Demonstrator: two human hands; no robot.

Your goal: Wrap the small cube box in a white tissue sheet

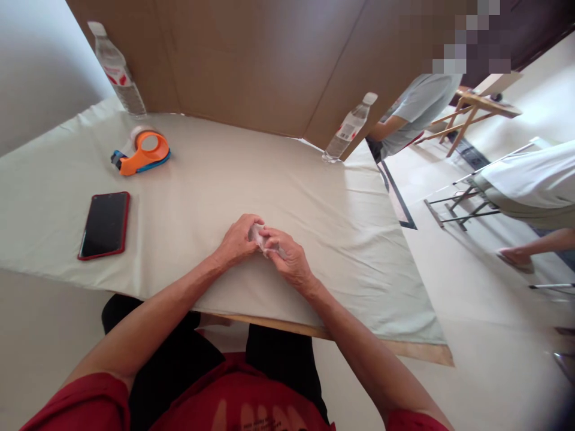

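Observation:
Near the front edge of the cloth-covered table (pixel 341 239), my two hands meet around a small crumpled whitish piece (pixel 257 234). It looks soft and thin; whether it is paper, cloth or plastic film I cannot make out. On its left side, my left hand (pixel 238 240) is closed with curled fingers gripping it. My right hand (pixel 290 258) pinches the other side with thumb and fingers. Much of the piece is hidden by the fingers.
A phone in a red case (pixel 105 225) and an orange tape dispenser (pixel 146 152) lie on the left. Two water bottles, one left (pixel 117 72) and one right (pixel 349 130), stand against a tall cardboard panel (pixel 251 66). Other people (pixel 417 105) sit beyond the table's right side.

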